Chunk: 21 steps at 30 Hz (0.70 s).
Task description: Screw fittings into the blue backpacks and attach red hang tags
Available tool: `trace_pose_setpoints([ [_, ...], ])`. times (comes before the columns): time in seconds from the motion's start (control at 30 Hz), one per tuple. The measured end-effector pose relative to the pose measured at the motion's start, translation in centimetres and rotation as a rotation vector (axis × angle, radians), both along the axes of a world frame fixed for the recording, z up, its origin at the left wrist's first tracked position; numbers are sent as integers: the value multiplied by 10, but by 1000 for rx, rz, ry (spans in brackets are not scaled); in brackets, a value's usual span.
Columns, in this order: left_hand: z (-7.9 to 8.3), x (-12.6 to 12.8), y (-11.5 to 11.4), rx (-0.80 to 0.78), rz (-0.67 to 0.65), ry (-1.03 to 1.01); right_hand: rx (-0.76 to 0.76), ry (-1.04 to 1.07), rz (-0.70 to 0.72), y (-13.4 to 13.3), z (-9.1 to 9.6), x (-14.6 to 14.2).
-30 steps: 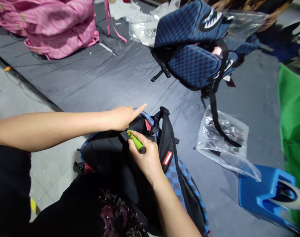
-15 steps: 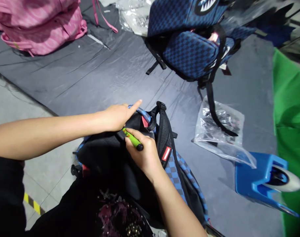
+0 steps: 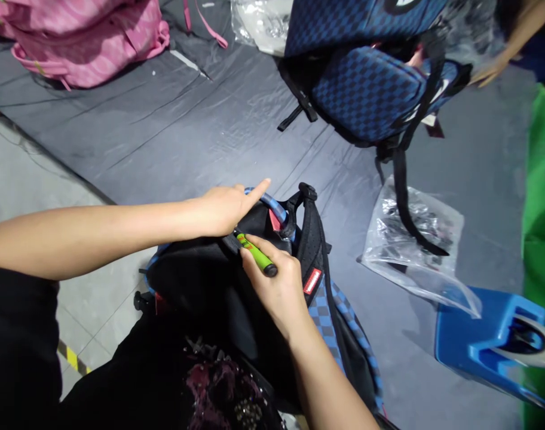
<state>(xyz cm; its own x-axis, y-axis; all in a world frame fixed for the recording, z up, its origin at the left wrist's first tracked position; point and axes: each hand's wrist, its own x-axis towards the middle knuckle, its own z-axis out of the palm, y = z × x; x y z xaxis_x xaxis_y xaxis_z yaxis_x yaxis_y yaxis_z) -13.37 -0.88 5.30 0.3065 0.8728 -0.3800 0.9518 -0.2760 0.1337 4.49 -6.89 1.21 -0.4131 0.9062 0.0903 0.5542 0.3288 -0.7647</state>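
One green handle, between right fingers

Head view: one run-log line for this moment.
left hand at top of near backpack | right hand holding green tool | plastic bag, pink backpack on table

From afar I see the left forearm stretched nearly straight across, the left hand curled with one finger pointing out, and the right forearm slanting up from below to the right hand, thumb and fingers gripping just beside its partner.
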Motion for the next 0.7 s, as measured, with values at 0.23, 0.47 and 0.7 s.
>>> trace_pose_setpoints([
  [0.23,-2,-1,0,17,-8,-12,-16,9,-12,2,2,0],
  [0.47,-1,-1,0,5,4,-4,-102,9,-75,0,6,2],
  [0.7,1,1,0,-10,13,10,-77,115,-39,-1,2,-2],
])
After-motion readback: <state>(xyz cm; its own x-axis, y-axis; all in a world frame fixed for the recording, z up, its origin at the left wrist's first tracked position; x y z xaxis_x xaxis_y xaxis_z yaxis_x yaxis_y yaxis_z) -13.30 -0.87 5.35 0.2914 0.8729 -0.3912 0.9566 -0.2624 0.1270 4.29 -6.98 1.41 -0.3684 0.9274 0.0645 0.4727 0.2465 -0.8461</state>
